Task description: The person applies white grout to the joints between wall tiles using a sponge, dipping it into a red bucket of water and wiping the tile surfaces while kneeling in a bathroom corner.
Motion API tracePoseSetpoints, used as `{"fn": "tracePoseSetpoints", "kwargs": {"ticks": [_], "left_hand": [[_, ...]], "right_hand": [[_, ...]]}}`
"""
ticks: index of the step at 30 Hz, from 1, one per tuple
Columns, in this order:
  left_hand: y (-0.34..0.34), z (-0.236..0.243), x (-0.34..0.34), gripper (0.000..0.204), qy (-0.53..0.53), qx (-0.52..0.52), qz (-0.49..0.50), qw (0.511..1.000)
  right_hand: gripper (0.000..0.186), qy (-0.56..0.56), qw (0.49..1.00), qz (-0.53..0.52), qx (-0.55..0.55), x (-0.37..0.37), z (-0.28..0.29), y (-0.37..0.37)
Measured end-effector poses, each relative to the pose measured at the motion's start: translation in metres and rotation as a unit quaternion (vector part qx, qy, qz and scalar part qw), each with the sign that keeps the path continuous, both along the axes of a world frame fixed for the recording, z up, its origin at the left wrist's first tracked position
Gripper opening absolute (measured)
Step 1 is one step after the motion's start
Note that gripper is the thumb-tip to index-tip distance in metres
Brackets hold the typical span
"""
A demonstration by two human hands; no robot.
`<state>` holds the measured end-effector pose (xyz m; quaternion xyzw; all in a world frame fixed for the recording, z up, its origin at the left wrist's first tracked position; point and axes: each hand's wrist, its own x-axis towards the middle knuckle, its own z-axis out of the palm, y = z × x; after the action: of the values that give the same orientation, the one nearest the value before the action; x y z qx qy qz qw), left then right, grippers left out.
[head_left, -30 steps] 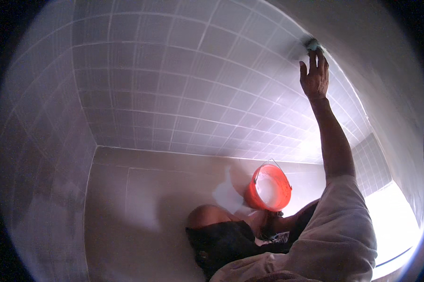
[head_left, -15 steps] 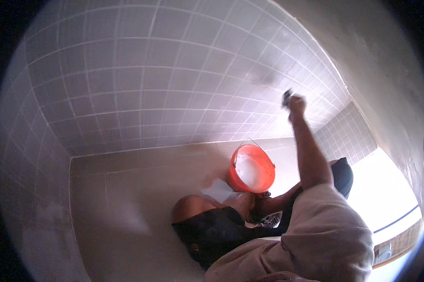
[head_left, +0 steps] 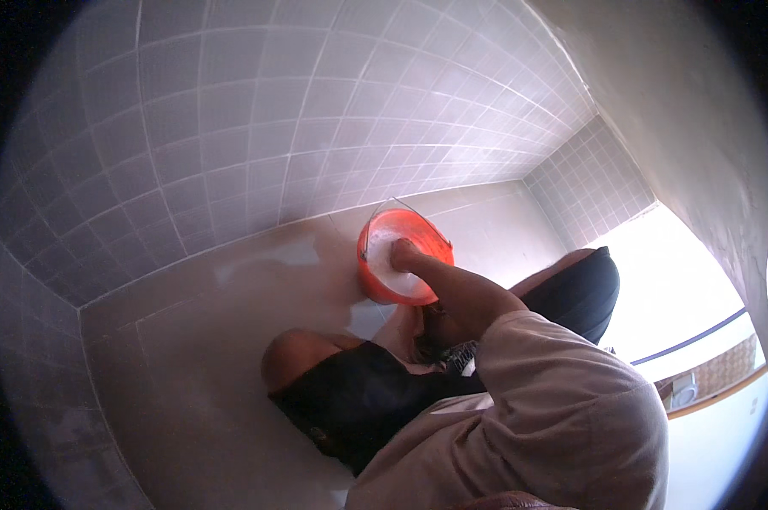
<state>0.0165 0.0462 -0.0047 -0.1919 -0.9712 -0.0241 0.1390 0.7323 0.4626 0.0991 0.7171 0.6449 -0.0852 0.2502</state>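
An orange bucket [head_left: 445, 246] with a thin wire handle stands on the floor in front of me, between my bent legs and the tiled wall. Whitish, foamy liquid [head_left: 382, 265] fills its lower part. My right arm stretches down over the near rim, and my right hand [head_left: 403, 254] is inside the bucket at the liquid. That hand looks closed; its fingertips, and whatever they hold, are hidden. My left hand does not show.
A grey tiled wall [head_left: 256, 153] runs along the far side and meets the smooth floor [head_left: 188, 374]. My left knee [head_left: 295, 361] and my dark-covered right knee [head_left: 584, 293] flank the bucket. Bright light enters through an opening [head_left: 665, 280] at the right.
My right hand was raised at the tiled wall with a small dark-and-grey object; it has come down into the bucket. The view has shifted, so the bucket now appears farther left and higher.
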Motion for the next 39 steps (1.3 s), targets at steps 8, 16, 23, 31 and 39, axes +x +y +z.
{"fn": "tracePoseSetpoints", "kwargs": {"ticks": [8,16,23,31,39], "left_hand": [[0.014,-0.023,0.002,0.042,-0.018,-0.018,-0.03,0.999],[-0.019,-0.055,-0.034,0.045,-0.004,-0.049,-0.052,0.997],[-0.043,-0.065,-0.066,0.043,-0.009,-0.154,0.004,0.988],[-0.028,-0.049,-0.041,0.041,-0.005,-0.292,0.103,0.951],[-0.031,-0.032,-0.027,0.045,-0.004,-0.184,0.006,0.983]], "right_hand": [[0.02,0.494,0.805,-0.296,0.144,0.068,-0.018,-0.036],[0.009,0.176,0.967,0.081,0.165,0.031,0.073,-0.009],[0.012,0.273,0.922,0.03,0.273,-0.02,0.163,-0.009],[0.016,0.259,0.887,-0.01,0.382,-0.045,0.15,-0.015],[0.067,-0.062,0.956,-0.021,0.286,0.016,0.091,0.03]]}}
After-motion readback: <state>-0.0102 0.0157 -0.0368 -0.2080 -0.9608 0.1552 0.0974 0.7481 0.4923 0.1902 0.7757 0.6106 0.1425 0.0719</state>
